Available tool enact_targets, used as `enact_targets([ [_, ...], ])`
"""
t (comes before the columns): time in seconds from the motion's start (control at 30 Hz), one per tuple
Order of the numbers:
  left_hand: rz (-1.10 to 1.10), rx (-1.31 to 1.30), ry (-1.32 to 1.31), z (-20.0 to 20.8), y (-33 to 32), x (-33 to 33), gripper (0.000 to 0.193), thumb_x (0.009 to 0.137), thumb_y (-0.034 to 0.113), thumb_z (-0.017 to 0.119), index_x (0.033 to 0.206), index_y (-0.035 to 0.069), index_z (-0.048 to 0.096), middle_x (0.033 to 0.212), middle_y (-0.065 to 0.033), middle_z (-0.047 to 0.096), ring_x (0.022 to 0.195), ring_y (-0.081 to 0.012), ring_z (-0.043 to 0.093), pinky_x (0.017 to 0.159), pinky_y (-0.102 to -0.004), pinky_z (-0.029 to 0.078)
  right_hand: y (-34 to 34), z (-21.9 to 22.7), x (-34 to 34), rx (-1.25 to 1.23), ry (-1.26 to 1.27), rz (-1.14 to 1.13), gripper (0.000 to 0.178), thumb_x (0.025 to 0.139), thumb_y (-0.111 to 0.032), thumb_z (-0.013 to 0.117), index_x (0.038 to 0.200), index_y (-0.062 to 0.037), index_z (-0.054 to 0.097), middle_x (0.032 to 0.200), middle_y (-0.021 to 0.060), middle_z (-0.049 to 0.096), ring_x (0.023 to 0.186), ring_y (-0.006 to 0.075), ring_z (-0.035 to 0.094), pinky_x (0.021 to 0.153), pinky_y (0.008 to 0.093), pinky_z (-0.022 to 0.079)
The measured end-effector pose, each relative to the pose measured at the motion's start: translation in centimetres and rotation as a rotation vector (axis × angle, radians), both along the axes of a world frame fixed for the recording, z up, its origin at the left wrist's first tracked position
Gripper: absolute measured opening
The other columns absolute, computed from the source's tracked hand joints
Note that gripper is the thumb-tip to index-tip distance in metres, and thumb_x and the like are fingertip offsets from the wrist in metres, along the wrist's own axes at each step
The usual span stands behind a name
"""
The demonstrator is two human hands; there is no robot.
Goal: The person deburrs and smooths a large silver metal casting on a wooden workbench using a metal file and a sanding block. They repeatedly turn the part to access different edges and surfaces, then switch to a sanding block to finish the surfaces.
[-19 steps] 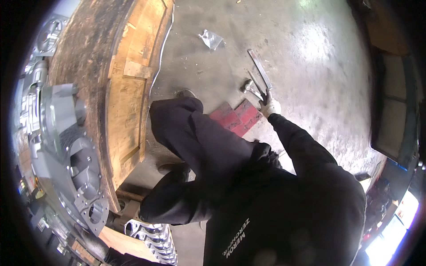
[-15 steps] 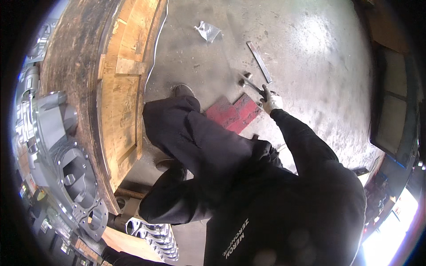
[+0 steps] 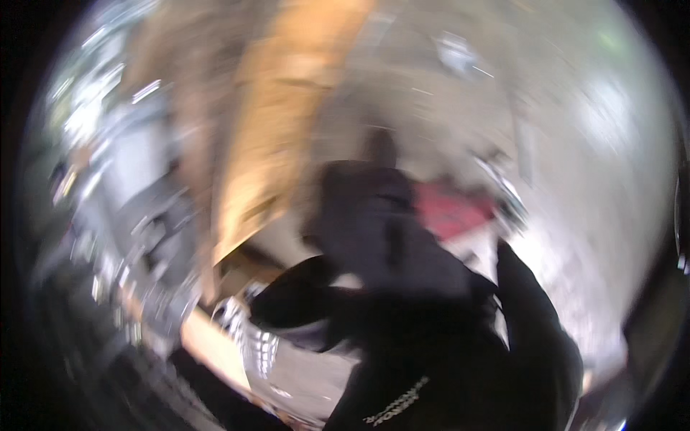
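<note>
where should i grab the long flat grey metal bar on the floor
Probably at mid-length on the long flat grey metal bar, pinching across its width from above and right: it shows as a slim strip, with grey concrete floor to its right. Blur hides detail.

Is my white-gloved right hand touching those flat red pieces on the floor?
Cannot tell. The head view shows the white-gloved right hand at the right end of the flat red pieces, but motion blur hides any contact or gap.

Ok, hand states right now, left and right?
Left hand: too blurred to tell open or closed.
Right hand: near the red blocks, grip too blurred to tell.
</note>
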State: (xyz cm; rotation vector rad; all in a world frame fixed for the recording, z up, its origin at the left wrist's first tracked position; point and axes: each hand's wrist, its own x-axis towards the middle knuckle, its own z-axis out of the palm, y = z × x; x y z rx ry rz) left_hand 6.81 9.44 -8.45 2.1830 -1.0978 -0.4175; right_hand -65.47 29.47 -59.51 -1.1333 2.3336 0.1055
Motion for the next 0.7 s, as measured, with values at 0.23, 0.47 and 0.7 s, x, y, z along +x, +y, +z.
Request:
enact_targets([
  [0.23,0.316,-0.317,0.875,1.1,0.4,-0.2,0.033,0.095,0.022,0.063,0.118,-0.002,0.066,0.114,-0.0176,0.073,0.104,-0.0316,0.071,0.095,-0.0464,0.057,1.2,0.5,-1.0,0.321,-0.076,-0.215,0.053,0.096,-0.017,0.056,0.147,-0.0088,0.051,0.134,0.0208,0.066,0.114,0.0381,0.068,0.095,0.0493,0.054],
  [0.47,0.249,-0.304,1.022,-4.5,2.5,3.0,0.029,0.093,0.019,0.061,0.111,-0.004,0.063,0.100,-0.0169,0.071,0.091,-0.0317,0.072,0.089,-0.0428,0.060,-6.2,2.0,-1.5,-0.605,-0.109,-0.464,0.062,0.103,-0.043,0.058,0.144,0.0026,0.045,0.130,0.0277,0.065,0.110,0.0429,0.068,0.088,0.0526,0.058],
  [0.7,0.287,-0.340,1.029,-6.6,2.7,5.1,0.030,0.090,0.027,0.063,0.105,0.002,0.064,0.086,-0.0131,0.069,0.072,-0.0327,0.071,0.071,-0.0462,0.063,-34.8,32.8,27.4,-1.478,-1.227,-0.042,0.046,0.097,-0.009,0.068,0.138,0.0017,0.051,0.131,0.0159,0.060,0.118,0.0269,0.060,0.105,0.0407,0.046],
])
